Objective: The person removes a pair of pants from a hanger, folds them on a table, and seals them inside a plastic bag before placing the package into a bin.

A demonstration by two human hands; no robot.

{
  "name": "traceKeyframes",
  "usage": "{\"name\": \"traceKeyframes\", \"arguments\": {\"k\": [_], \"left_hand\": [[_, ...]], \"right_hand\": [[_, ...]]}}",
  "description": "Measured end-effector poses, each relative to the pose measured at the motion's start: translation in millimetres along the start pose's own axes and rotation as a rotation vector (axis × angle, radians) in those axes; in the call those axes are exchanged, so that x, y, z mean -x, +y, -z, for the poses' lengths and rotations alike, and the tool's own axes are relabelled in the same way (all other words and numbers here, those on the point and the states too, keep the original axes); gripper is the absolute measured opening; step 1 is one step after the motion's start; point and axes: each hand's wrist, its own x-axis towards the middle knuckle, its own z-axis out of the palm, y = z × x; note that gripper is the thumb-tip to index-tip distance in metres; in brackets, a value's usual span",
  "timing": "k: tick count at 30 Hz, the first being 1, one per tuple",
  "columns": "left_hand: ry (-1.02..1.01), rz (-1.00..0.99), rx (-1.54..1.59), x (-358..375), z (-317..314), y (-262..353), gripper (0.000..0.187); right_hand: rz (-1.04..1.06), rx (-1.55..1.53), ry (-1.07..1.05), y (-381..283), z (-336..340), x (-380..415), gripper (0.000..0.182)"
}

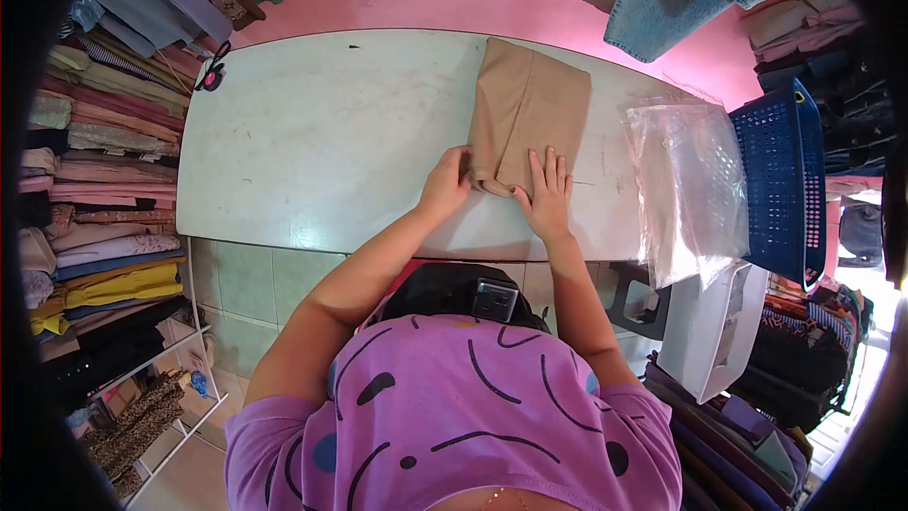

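Note:
A pair of tan trousers (530,99), folded into a flat bundle, lies on the white table in front of me. My left hand (445,185) is at the bundle's near left corner, its fingers curled in against the cloth edge and partly hidden there. Flat on the near part of the trousers rests my right hand (546,197), fingers stretched out and a little apart. Between the two hands, the near edge of the cloth shows a thick rolled fold.
Clear plastic bags (686,185) lie at the white table's (322,132) right end, against a blue basket (780,185). Black-handled scissors (214,71) sit at the far left corner. Folded clothes (109,180) fill shelves on the left; jeans (667,0) hang beyond the table.

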Motion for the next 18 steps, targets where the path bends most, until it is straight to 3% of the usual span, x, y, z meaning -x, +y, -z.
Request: {"name": "traceKeyframes", "arguments": {"k": [1,2,4,5,7,8,10,11,13,14,16,18], "left_hand": [[0.078,0.169,-0.060,-0.5,-0.2,3.0,0.036],[0.078,0.172,-0.060,-1.3,1.9,4.4,0.036],[-0.228,0.381,-0.229,-5.9,7.4,8.7,0.037],[-0.233,0.379,-0.229,-5.5,10.5,11.7,0.037],[-0.163,0.072,-0.177,-4.2,16.0,14.6,0.037],[-0.166,0.071,-0.176,-5.1,16.1,13.7,0.037],[-0.276,-0.102,-0.234,-8.0,16.5,11.3,0.033],[-0.275,-0.102,-0.233,-9.3,18.8,9.5,0.033],[-0.417,0.095,-0.479,-12.3,24.6,6.1,0.027],[-0.415,0.092,-0.478,-12.6,25.5,5.2,0.027],[-0.315,0.264,-0.317,-11.6,27.5,2.4,0.028],[-0.298,0.254,-0.246,-6.9,24.8,-9.5,0.028]], "right_hand": [[-0.006,0.012,-0.004,-0.9,-0.9,-0.2,0.075],[-0.006,0.012,-0.007,-0.5,-1.0,0.4,0.075],[0.024,0.001,-0.007,1.6,-0.1,1.2,0.080],[0.020,0.001,-0.006,1.8,-0.1,1.4,0.080],[0.024,-0.014,-0.023,2.7,0.2,1.1,0.086],[0.020,-0.014,-0.022,3.3,0.1,0.8,0.086],[0.028,-0.007,-0.029,4.1,-0.3,0.8,0.090],[0.029,-0.007,-0.029,3.9,-0.7,1.0,0.090],[0.023,-0.001,-0.040,3.9,-0.7,0.3,0.092],[0.022,0.002,-0.037,4.3,-0.5,-0.1,0.092],[0.017,-0.004,-0.034,2.8,-1.0,0.3,0.091],[0.029,0.008,-0.046,1.1,0.2,3.1,0.091]]}}
